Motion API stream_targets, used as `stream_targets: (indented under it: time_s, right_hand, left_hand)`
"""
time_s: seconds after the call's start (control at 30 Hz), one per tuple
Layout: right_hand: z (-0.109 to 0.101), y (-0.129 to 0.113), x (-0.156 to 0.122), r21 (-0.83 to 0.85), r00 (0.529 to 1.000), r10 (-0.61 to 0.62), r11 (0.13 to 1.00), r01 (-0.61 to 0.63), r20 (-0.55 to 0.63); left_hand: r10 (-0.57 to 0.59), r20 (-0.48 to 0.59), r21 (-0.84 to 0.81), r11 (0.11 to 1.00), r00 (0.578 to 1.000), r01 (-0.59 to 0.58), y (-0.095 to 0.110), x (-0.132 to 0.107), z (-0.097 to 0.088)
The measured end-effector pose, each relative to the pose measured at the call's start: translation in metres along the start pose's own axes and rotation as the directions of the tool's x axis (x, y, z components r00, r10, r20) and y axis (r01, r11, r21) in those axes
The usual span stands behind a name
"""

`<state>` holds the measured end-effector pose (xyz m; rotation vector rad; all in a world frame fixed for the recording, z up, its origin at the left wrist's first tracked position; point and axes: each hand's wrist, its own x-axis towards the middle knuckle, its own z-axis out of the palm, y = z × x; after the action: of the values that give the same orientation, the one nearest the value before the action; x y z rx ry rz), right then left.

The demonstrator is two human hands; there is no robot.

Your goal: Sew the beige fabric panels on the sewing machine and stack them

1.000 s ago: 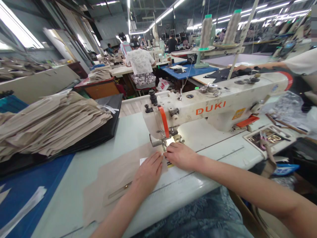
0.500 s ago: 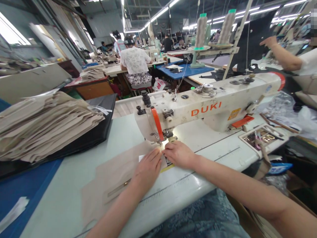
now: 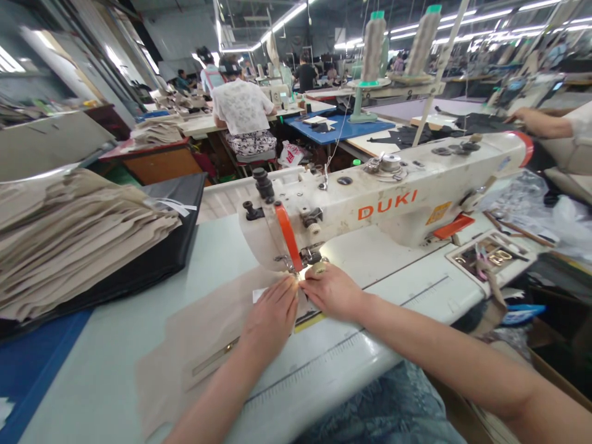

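My left hand [image 3: 272, 314] lies flat with outstretched fingers on a beige fabric piece [image 3: 185, 333], its fingertips close to the presser foot of a white sewing machine [image 3: 342, 206]. Beside the needle area, my right hand [image 3: 333, 292] has its fingers drawn together at the fabric's edge; the exact pinch is partly hidden. A zipper [image 3: 215, 359] set in a slot of the fabric shows left of my left wrist. A small white piece [image 3: 259, 295] pokes out beside my left fingers.
A stack of beige fabric pieces [image 3: 78, 234] rests on black material [image 3: 185, 246] at left. A tray of small tools [image 3: 490, 256] is set into the table at right. Thread cones [image 3: 374, 49] stand behind the machine. A co-worker's arm [image 3: 543, 122] reaches in at far right.
The view has shifted slightly, so most things sit further left. Both hands stay by the needle. At far right, the co-worker's arm and the black cloth have come down.
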<state>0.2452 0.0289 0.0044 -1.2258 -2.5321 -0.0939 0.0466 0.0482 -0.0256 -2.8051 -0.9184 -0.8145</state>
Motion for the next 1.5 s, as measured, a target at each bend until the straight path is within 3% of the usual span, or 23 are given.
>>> stream_targets:
  time_s: [0.63, 1.23, 1.5]
  right_hand:
    - [0.004, -0.001, 0.000, -0.019, 1.000, 0.027, 0.999, -0.027, -0.006]
    - [0.005, 0.000, -0.001, -0.005, 0.999, 0.003, 1.000, -0.004, -0.034]
    - [0.009, 0.001, 0.002, -0.012, 0.998, 0.039, 0.999, -0.040, -0.051]
  left_hand:
    - [0.032, -0.034, 0.043, 0.999, 0.999, -0.031, 0.001, 0.003, 0.000]
    - [-0.047, 0.030, -0.011, 0.999, 0.998, 0.047, 0.001, 0.003, -0.004]
    - [-0.106, 0.069, 0.030, 0.994, 0.992, 0.104, -0.009, 0.007, -0.001]
